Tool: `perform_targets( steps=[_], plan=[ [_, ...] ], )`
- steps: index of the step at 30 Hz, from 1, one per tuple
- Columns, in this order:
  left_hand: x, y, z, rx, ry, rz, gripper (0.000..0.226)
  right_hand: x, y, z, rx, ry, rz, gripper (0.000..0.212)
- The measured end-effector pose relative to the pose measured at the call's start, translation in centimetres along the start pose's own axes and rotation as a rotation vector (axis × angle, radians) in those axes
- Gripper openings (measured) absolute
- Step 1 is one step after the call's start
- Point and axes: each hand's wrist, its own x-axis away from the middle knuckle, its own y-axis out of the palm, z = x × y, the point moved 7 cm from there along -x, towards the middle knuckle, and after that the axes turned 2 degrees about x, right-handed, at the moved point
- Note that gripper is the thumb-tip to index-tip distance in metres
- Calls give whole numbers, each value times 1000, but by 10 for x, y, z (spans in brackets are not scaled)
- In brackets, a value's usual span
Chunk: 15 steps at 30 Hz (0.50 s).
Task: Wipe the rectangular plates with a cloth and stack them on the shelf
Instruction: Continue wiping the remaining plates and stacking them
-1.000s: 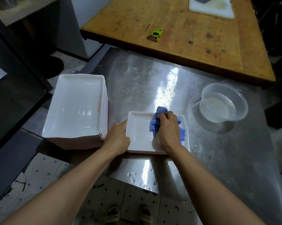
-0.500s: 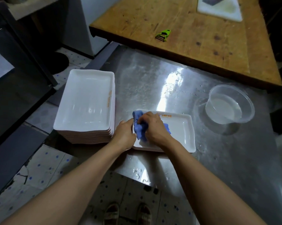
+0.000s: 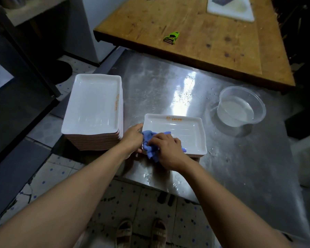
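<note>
A single white rectangular plate (image 3: 184, 133) with orange print on its far rim lies on the steel table. My right hand (image 3: 168, 151) grips a crumpled blue cloth (image 3: 149, 143) and presses it onto the plate's near left corner. My left hand (image 3: 132, 138) holds the plate's left edge, fingers curled round the rim. A tall stack of the same white plates (image 3: 93, 106) stands to the left, near the table's left edge.
A clear plastic bowl of water (image 3: 240, 110) sits on the steel table (image 3: 231, 167) at the right. Behind it a wooden table (image 3: 195, 29) carries a green peeler (image 3: 171, 38) and a white cutting board (image 3: 229, 8). A dark cabinet stands at the left.
My right hand has dragged the blue cloth from the plate's middle to its near left corner. My left hand has stayed on the left edge.
</note>
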Motion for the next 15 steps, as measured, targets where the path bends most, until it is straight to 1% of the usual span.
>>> perform_targets(
  steps=[2,3,5,7,10,13,15],
  plan=[
    [-1,-1,3,-77,22,71,32,7,-3,0,19,-5,41,39],
    [-2,-3,5,-161,36,115,31,11,-5,3,29,10,61,37],
    [-3,-5,7,-367,51,169,34,21,-10,17,64,68,95,34],
    [-5,-2,6,-488,60,177,44,32,-17,37,100,142,119,31],
    [-8,2,2,-543,63,180,51,44,-27,66,113,241,150,25],
    [-10,3,1,-541,90,186,55,42,-35,87,155,322,179,27],
    [-11,3,2,-516,122,180,57,31,-40,98,242,345,209,31]
  ],
)
